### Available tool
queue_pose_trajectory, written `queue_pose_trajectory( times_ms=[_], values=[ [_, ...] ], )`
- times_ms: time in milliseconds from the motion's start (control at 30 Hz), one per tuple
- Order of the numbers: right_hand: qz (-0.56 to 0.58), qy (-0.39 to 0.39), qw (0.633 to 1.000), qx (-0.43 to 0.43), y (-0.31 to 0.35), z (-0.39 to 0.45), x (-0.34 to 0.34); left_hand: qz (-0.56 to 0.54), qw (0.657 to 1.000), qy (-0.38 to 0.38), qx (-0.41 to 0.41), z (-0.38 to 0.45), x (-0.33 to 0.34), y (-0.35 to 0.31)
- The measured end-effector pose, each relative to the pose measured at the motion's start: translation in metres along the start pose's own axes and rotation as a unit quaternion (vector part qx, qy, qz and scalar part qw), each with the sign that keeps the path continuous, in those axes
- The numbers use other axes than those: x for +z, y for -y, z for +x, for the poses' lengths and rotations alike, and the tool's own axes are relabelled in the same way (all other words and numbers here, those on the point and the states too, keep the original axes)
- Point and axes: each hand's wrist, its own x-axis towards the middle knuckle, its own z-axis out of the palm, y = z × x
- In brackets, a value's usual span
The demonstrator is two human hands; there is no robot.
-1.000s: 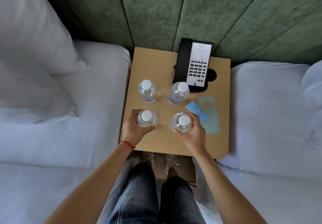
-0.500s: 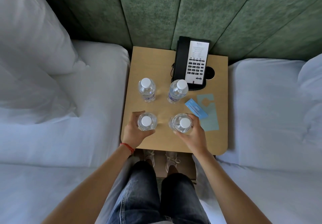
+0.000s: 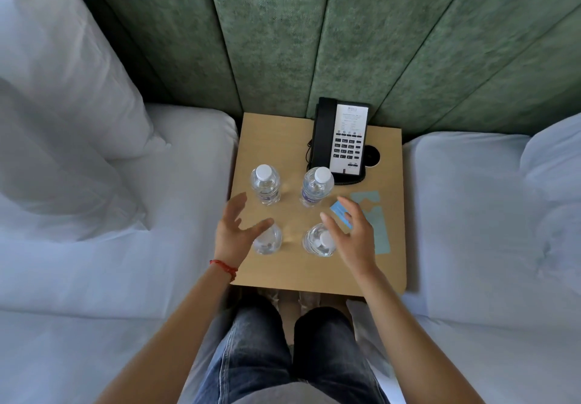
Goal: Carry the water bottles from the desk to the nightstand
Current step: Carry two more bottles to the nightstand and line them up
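Observation:
Several clear water bottles with white caps stand upright on the wooden nightstand (image 3: 276,277). The far left bottle (image 3: 265,183) and the far right bottle (image 3: 317,186) stand apart from my hands. The near left bottle (image 3: 268,241) is partly hidden under my left hand (image 3: 234,230), which hovers just above it with fingers spread and holds nothing. The near right bottle (image 3: 318,241) stands beside and partly under my right hand (image 3: 352,230), also open and lifted off it.
A black desk phone (image 3: 341,139) stands at the nightstand's back, next to a round cable hole (image 3: 372,156). A blue card (image 3: 339,211) and a pale teal door hanger (image 3: 377,224) lie at the right. White beds flank the nightstand; a green padded headboard (image 3: 283,41) rises behind.
Both hands have let go of the two near bottles and lifted off with fingers spread. The two bottles stay standing on the nightstand.

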Motion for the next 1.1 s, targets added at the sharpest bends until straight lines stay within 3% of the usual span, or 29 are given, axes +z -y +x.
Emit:
queue_pose_trajectory(
  times_ms=[200, 433, 667, 1100],
  values=[
    [-0.016, -0.029, 0.999, -0.033, 0.011, 0.047, 0.008, 0.020, 0.999, -0.006, 0.039, 0.045, 0.003, -0.029],
    [-0.042, -0.019, 0.999, -0.011, -0.004, 0.069, 0.025, 0.066, 0.997, 0.020, 0.030, 0.079, 0.014, -0.017],
    [-0.030, -0.040, 0.999, 0.004, -0.008, 0.081, 0.033, 0.097, 0.993, 0.003, 0.065, 0.091, 0.018, -0.015],
    [-0.038, -0.057, 0.996, -0.051, 0.010, 0.128, 0.050, 0.120, 0.987, -0.043, 0.092, 0.128, 0.021, -0.031]
  ],
)
